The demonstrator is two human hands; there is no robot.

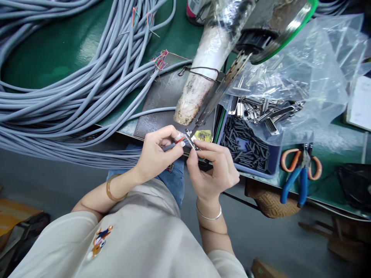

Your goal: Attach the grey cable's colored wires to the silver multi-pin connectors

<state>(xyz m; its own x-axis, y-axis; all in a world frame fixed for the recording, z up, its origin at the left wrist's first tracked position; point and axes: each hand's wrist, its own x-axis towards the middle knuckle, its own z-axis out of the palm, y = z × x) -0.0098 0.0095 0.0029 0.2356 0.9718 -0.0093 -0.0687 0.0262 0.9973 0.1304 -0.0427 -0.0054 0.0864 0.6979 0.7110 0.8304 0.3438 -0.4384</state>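
My left hand pinches the end of a grey cable, where thin coloured wires come out of the jacket. Between finger and thumb, my right hand grips a small metal multi-pin connector. The wires meet the connector's row of pins. Just above it, the dark tip of a soldering iron points down at the connector, mounted on a stand. Whether the tip touches the pins I cannot tell.
Many grey cables sweep across the left of the green table. A fume pipe wrapped in plastic hangs beside the iron. A blue tray holds black sleeves, with connectors in a plastic bag above. Blue-handled cutters and orange-handled scissors lie right.
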